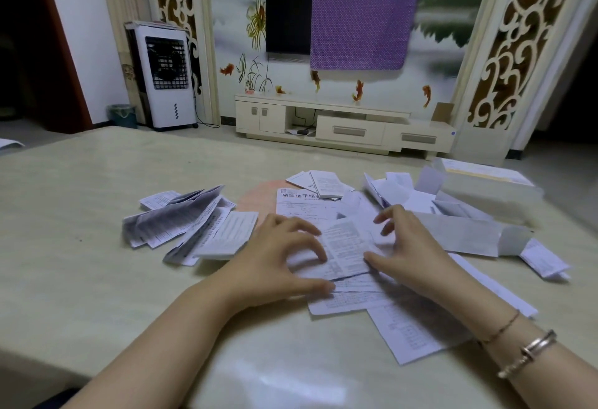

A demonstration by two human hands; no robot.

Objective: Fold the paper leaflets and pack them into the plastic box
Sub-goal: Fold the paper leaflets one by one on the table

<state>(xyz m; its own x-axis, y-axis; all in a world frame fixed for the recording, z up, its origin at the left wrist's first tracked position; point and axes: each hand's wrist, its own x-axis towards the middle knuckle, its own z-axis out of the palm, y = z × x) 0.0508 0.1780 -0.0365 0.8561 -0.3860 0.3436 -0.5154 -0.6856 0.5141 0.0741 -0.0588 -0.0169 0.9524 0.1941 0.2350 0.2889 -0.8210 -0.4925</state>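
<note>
A printed paper leaflet (348,246) lies half folded at the middle of the table, on top of other loose sheets. My left hand (275,256) holds its left side, curled fingertips on top and the thumb at the lower edge. My right hand (411,246) sits at the leaflet's right side with the thumb pressing the paper and the fingers lifted above it. A heap of folded leaflets (191,227) lies to the left. The translucent plastic box (492,195) stands at the far right of the table, beyond my right hand.
Flattened white cardboard cartons (469,234) and more loose sheets (326,183) lie between my hands and the box. A long sheet (407,327) spreads under my right forearm. The pale table (97,279) reaches to a front edge near me. A TV cabinet (349,123) stands beyond.
</note>
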